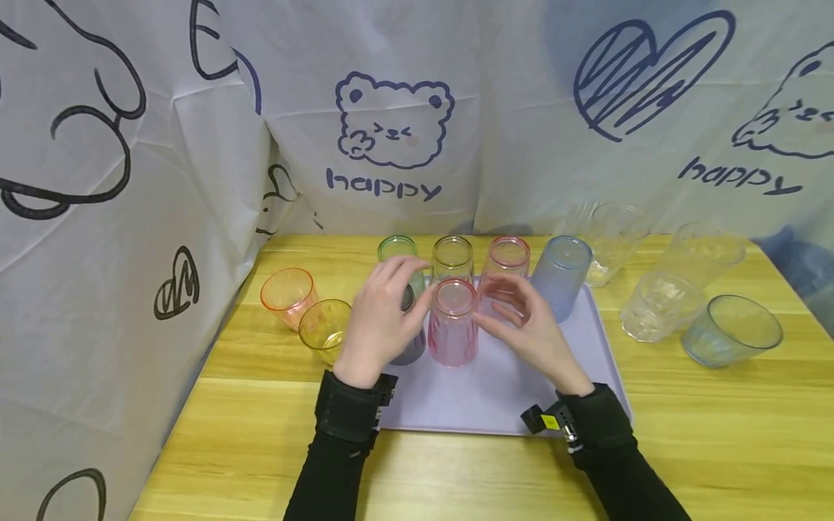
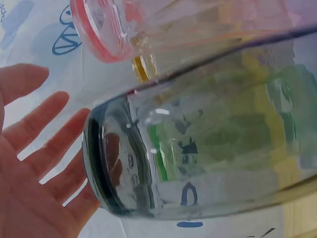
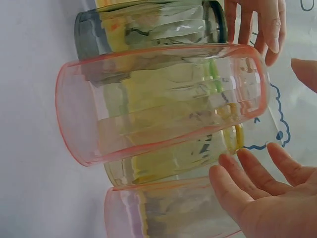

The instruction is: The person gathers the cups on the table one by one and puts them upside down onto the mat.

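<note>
An upside-down pink glass (image 1: pixel 453 334) stands on the lilac tray (image 1: pixel 456 409), between the two hands. My left hand (image 1: pixel 386 315) hovers beside its raised base with spread, relaxed fingers, over an inverted dark grey glass (image 2: pixel 228 124) that it partly hides in the head view. On the other side, my right hand (image 1: pixel 529 331) is loosely curved and holds nothing, its thumb near the pink glass. Behind, inverted green (image 1: pixel 396 247), amber (image 1: pixel 452 253), red-rimmed pink (image 1: pixel 508 253) and frosted blue (image 1: pixel 563 278) glasses form a row.
Left of the tray, an orange glass (image 1: pixel 288 293) and a yellow glass (image 1: pixel 321 325) stand mouth up on the wooden table (image 1: pixel 247 434). To the right are several clear glasses (image 1: pixel 658 307) and a grey-blue glass (image 1: pixel 730 333). A printed cloth (image 1: pixel 508 130) hangs behind.
</note>
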Demonstrator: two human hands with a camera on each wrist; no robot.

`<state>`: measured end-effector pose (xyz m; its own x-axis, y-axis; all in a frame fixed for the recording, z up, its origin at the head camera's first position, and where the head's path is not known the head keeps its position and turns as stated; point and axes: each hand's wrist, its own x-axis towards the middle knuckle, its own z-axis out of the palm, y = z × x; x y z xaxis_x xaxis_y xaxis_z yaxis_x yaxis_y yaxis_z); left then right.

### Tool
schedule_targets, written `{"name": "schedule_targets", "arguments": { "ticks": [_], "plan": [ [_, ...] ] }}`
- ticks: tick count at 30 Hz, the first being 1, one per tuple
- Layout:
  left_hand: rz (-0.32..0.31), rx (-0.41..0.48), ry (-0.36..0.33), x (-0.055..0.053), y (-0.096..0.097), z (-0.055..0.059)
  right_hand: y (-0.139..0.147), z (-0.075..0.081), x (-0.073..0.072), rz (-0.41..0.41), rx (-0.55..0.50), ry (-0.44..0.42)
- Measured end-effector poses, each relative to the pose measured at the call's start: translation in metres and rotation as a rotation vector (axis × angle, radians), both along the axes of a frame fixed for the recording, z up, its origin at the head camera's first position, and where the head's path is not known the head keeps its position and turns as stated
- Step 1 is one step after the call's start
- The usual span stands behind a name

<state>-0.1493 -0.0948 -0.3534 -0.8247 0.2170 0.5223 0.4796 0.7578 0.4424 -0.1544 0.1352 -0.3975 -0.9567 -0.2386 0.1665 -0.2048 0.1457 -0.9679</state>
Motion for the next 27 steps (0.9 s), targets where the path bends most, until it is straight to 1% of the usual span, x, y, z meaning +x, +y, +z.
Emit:
{"name": "schedule_targets", "arguments": {
  "ticks": [6, 11, 16, 19, 23, 27],
  "plan": [
    [-0.002, 0.038, 0.077, 0.002, 0.007, -0.001, 0.003, 0.006, 0.001, -0.052, -0.048, 0.03],
    [-0.016, 0.046, 0.099, 0.003, 0.017, -0.002, 0.016, 0.011, 0.002, -0.098, -0.087, 0.076],
    [-0.051, 0.04, 0.134, 0.007, 0.033, -0.004, 0.035, 0.014, 0.006, -0.136, -0.136, 0.13],
    [-0.08, 0.051, 0.144, 0.009, 0.045, -0.004, 0.047, 0.016, 0.008, -0.147, -0.167, 0.166],
    [-0.13, 0.055, 0.142, 0.011, 0.068, -0.004, 0.068, 0.024, 0.011, -0.167, -0.174, 0.198],
    [-0.202, 0.017, 0.14, 0.011, 0.098, 0.0, 0.094, 0.035, 0.014, -0.227, -0.081, 0.234]
  ]
}}
